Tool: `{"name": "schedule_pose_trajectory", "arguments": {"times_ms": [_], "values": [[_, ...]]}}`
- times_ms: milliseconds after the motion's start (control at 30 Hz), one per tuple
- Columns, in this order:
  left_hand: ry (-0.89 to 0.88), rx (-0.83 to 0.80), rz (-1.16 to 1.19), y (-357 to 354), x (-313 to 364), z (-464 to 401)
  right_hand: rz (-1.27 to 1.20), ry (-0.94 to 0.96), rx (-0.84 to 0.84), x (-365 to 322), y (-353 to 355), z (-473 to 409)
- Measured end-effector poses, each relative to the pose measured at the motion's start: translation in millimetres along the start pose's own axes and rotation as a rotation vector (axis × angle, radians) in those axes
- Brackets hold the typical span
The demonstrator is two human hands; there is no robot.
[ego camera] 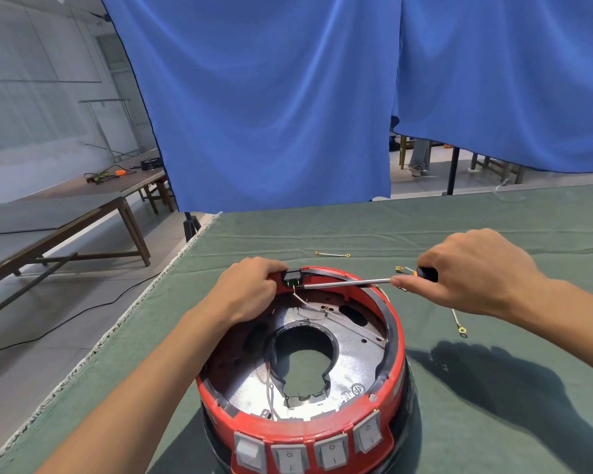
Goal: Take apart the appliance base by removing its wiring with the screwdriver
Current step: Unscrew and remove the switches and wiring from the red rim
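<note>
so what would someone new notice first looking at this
Probably the red appliance base, upside down near the table's front edge with four grey switches facing the camera. Next, the long screwdriver the right hand holds across its far rim, tip at a black connector the left hand grips. Behind hangs a blue curtain.

Green cloth (493, 220) covers the work table, creased, with a frayed pale left edge. Blue curtain (271, 97) hangs behind the table's far edge; a second blue panel (510, 80) hangs to the right. Far left: long wooden bench tables (65, 213), with black cables (100, 176) and a small orange item (120, 172) on the farther one. Black cord (65, 323) trails over the floor on the left.
</note>
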State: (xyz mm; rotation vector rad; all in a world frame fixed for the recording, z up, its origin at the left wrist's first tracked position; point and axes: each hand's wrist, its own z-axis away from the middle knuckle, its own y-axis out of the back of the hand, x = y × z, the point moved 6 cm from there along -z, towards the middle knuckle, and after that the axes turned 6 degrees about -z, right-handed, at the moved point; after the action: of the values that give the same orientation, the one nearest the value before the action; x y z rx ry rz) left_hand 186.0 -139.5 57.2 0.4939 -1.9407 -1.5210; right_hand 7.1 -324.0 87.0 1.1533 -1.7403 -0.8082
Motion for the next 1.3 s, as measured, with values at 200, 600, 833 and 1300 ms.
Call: {"name": "schedule_pose_trajectory", "arguments": {"times_ms": [200,600,833,1300], "values": [[0.002,0.016,0.021,0.3,-0.4,-0.4,-0.02,-0.039,-0.02,-2.3,-6.3,10.0],[0.0,0.166,0.093,7.2,2.1,4.6,-0.209,-0.212,-0.082,2.7,-4.2,28.5],[-0.327,0.309,-0.267,31.1,35.7,28.1,-0.55,-0.514,-0.112,-11.5,-16.9,26.1],[-0.38,0.024,-0.61,-14.2,77.1,33.6,-0.943,-0.696,-0.228,-45.8,-47.3,26.0]]}}
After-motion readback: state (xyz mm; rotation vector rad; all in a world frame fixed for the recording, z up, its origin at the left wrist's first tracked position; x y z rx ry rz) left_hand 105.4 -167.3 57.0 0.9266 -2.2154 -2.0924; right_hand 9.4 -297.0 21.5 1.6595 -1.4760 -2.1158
